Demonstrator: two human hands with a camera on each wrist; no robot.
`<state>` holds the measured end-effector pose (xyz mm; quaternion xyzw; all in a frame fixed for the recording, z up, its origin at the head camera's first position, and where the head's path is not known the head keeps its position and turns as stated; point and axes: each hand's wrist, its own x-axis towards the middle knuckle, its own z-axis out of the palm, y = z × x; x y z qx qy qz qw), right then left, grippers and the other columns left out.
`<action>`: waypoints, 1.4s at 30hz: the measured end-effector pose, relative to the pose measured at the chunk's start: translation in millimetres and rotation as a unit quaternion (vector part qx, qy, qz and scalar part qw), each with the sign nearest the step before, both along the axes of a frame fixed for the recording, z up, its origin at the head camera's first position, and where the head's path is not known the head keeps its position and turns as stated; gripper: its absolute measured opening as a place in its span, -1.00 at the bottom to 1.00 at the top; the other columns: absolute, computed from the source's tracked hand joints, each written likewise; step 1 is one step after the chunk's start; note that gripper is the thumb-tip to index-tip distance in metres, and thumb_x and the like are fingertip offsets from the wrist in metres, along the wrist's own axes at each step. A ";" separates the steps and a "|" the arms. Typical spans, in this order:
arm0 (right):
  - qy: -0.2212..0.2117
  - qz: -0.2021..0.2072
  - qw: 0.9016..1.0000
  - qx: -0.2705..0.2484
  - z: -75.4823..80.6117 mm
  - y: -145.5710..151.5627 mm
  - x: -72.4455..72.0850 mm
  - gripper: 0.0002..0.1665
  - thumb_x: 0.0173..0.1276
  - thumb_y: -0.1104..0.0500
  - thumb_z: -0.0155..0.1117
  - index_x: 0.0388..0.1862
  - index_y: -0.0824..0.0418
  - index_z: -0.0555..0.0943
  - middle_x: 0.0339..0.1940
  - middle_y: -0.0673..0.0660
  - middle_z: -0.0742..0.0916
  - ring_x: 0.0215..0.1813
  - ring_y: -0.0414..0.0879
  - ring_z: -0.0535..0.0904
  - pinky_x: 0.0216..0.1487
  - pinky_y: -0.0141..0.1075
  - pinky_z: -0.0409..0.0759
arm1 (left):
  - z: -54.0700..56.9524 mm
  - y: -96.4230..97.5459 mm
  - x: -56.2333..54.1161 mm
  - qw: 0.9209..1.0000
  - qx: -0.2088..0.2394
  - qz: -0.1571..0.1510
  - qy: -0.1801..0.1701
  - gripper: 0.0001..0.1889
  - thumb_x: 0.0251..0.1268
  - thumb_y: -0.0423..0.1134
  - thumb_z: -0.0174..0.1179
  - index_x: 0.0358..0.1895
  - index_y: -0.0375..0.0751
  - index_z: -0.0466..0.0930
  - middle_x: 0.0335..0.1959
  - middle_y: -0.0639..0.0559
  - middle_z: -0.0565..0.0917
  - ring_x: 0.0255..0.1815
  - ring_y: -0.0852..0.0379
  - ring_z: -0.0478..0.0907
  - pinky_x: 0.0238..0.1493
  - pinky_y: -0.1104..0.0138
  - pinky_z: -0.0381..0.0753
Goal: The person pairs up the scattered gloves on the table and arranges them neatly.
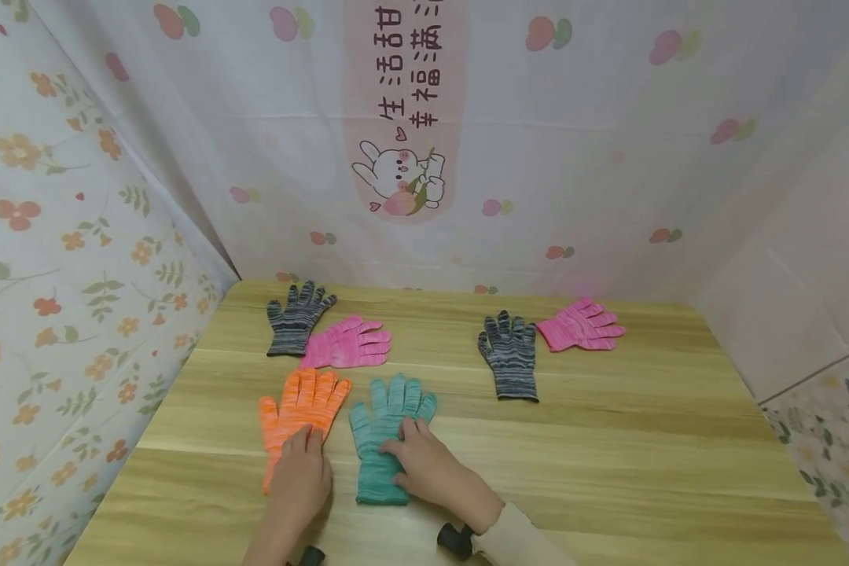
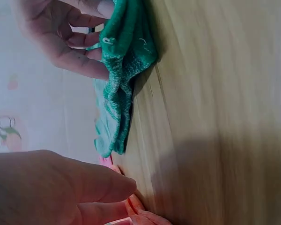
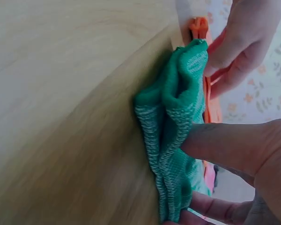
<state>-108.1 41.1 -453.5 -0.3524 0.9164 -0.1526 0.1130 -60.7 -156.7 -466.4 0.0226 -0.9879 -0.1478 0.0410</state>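
One green glove (image 1: 373, 434) lies beneath the right hand's (image 1: 430, 465) fingers (image 1: 409, 430).

I see a bare left hand (image 1: 300, 472) and a bare right hand (image 1: 428, 464). A plain cream sleeve (image 1: 522, 541) covers the right forearm. By the right wrist I make out a stubby black fitting (image 1: 456, 541); its left counterpart (image 1: 313, 556) is mostly cropped, so I can't judge its shape.
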 end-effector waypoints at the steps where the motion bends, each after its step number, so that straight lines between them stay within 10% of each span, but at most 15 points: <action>1: 0.002 0.000 1.000 -0.002 -1.0 -3.1 -0.4 -0.53 0.14 0.12 0.38 0.08 0.02 0.60 -0.24 0.00 0.38 -0.24 -0.19 0.14 -0.28 -0.50 0.25 | 0.3 -2.4 -0.9 1.000 0.000 0.002 0.002 -0.62 0.20 -0.39 0.01 0.06 -0.54 0.44 0.08 -0.43 0.45 0.10 -0.35 0.39 -0.09 -0.10 0.53; 17: 0.030 -0.020 0.999 -0.009 -6.0 -23.4 -3.5 -0.53 0.13 0.06 0.39 0.07 -0.01 0.60 -0.29 -0.02 0.33 -0.23 -0.19 0.13 -0.27 -0.49 0.24 | 4.8 -13.4 -10.7 1.000 0.020 0.002 -0.024 -0.60 0.27 -0.33 0.00 0.10 -0.55 0.41 0.14 -0.44 0.40 0.16 -0.36 0.34 -0.01 -0.14 0.47; 31: 0.017 -0.019 0.998 -0.055 -2.7 -3.1 -8.3 -0.57 0.23 0.13 0.29 0.09 0.18 0.56 0.03 0.09 0.55 0.07 -0.10 0.43 0.05 -0.33 0.52 | 2.2 38.6 8.6 0.990 0.052 -0.123 -0.035 -0.52 0.19 -0.24 0.21 0.18 -0.36 0.45 0.27 -0.17 0.41 0.34 -0.15 0.29 0.23 0.04 0.39; 42: 0.051 -0.220 0.965 -0.136 -0.4 75.1 -42.3 -0.69 0.19 0.31 0.25 -0.06 0.34 0.58 0.01 0.31 0.56 0.10 0.20 0.41 0.09 0.01 0.45 | -3.4 39.4 6.1 0.993 0.051 -0.099 -0.046 -0.56 0.19 -0.26 0.21 0.17 -0.21 0.48 0.28 -0.12 0.42 0.33 -0.17 0.30 0.16 0.02 0.46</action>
